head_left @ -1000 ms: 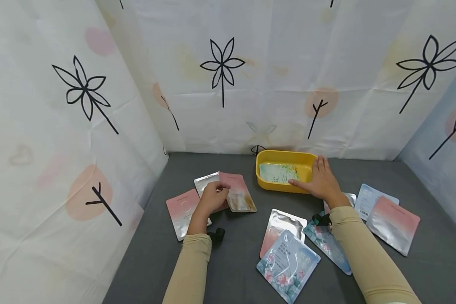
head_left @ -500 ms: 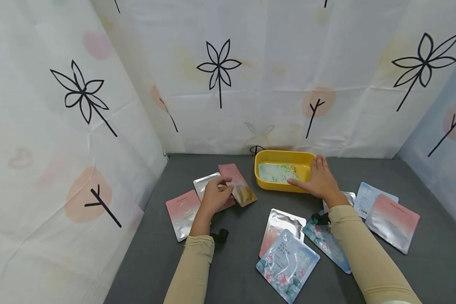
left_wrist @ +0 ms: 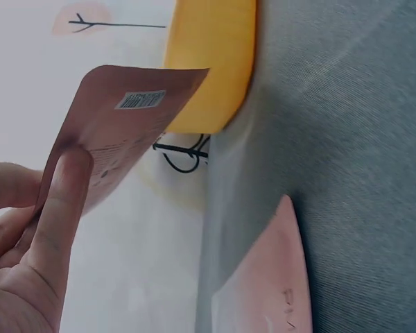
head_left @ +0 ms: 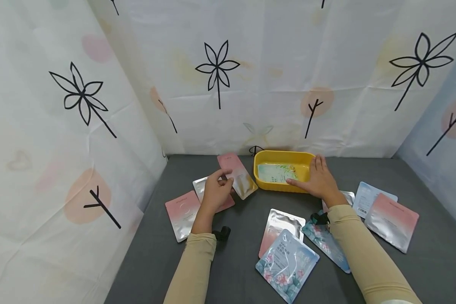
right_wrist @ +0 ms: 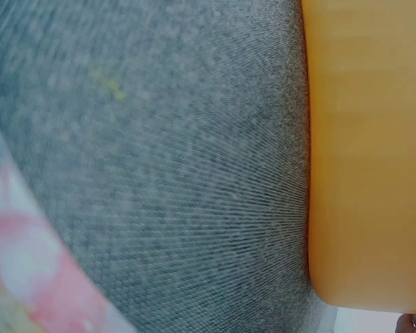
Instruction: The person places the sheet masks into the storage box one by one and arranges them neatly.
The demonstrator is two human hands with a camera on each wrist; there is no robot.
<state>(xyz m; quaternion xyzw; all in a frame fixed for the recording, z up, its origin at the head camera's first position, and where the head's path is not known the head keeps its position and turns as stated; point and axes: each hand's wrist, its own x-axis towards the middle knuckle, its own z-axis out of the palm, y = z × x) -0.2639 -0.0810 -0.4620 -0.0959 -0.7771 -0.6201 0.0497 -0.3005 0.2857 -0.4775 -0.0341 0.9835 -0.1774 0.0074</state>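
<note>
Currently: one pink sachet (head_left: pixel 241 179), left hand (head_left: pixel 217 192) pinching; one yellow tray (head_left: pixel 277 186), right hand (head_left: pixel 321 181) touching, unclenched; one green packet (head_left: pixel 276 173) within; table (head_left: pixel 233 270): eight other sachets (head_left: pixel 287 268).

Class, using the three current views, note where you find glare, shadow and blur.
Head view: bright glare on the silver-ended packet and white streaks on the blue floral packet; left wrist view: fine print on the raised pink packet too soft to read, a dark shadow edging the lying pink packet; right wrist view: the floral corner out of focus.
</note>
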